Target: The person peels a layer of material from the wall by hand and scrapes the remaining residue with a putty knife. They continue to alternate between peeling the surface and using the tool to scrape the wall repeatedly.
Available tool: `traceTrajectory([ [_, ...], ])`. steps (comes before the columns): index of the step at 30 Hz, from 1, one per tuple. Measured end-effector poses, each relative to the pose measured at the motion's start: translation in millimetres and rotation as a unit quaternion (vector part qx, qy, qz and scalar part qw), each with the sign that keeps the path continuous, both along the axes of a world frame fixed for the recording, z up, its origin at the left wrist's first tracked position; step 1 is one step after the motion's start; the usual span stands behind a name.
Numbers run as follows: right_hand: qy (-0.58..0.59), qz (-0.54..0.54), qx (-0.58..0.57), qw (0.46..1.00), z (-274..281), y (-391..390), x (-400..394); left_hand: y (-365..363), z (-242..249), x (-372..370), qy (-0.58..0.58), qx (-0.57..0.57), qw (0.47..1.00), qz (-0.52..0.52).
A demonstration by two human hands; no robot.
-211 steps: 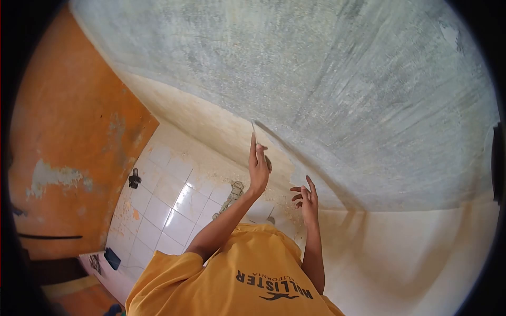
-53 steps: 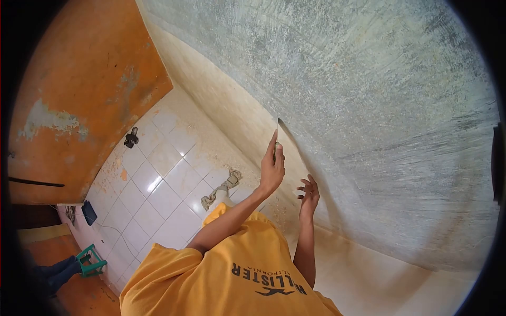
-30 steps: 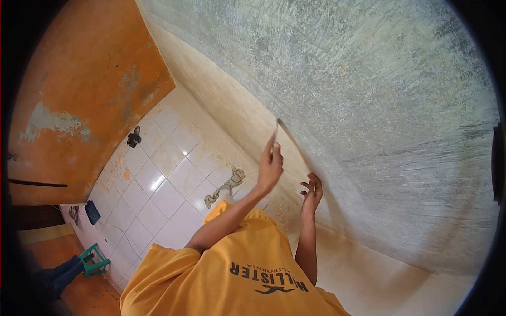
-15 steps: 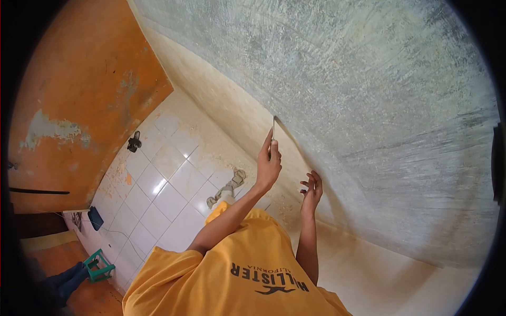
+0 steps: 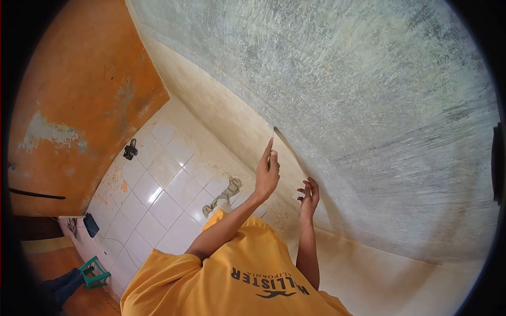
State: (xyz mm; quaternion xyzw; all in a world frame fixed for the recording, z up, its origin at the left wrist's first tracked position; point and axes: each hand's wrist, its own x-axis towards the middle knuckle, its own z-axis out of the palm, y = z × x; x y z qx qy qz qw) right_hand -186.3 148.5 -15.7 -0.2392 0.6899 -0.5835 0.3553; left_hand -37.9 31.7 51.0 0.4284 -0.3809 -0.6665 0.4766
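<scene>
My left hand point(image 5: 268, 176) grips a thin scraper point(image 5: 273, 134), seen nearly edge-on, with the index finger stretched along it. The scraper's dark tip is right at the wall, where the rough grey-green surface point(image 5: 358, 105) meets a smoother cream band point(image 5: 221, 92). Most of its handle is hidden in the fingers. Further right and lower, my right hand point(image 5: 309, 200) is raised beside the wall with its fingers apart and loosely bent, holding nothing visible. Its fingertips overlap the edge of the grey area, and a shadow falls on the wall beside it.
White floor tiles point(image 5: 176, 189) carry scattered flakes. A grey crumpled cloth point(image 5: 224, 197) lies near my foot, and a dark object point(image 5: 130, 149) rests by the peeling orange wall point(image 5: 79, 79). At lower left, a person's legs point(image 5: 66, 284) are beside a green stool point(image 5: 95, 274).
My left hand and the scraper have moved slightly down in the view, along the wall. My right hand is also a little lower. The whole view has shifted slightly.
</scene>
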Motion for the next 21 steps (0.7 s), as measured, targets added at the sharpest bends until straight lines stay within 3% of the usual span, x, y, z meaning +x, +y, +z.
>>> traceTrajectory([
  [2, 0.010, -0.003, -0.004, 1.000, 0, -1, 1, -10, 7, 15, -0.001, 0.040, 0.999, -0.006],
  [9, 0.004, 0.026, -0.001, 1.000, -13, 11, 2, 2, -9, -1, -0.024, -0.018, 1.000, 0.001],
  [12, 0.011, 0.012, 0.017, 1.000, -5, 7, 6, -48, -15, 17, -0.007, 0.060, 0.993, 0.105],
  [17, 0.006, 0.021, 0.015, 1.000, -10, 4, 1, -33, 21, 23, 0.003, 0.032, 0.998, 0.044],
  [21, -0.007, 0.012, 0.023, 1.000, -11, -12, 4, -5, 6, 9, 0.006, 0.027, 1.000, -0.001],
])
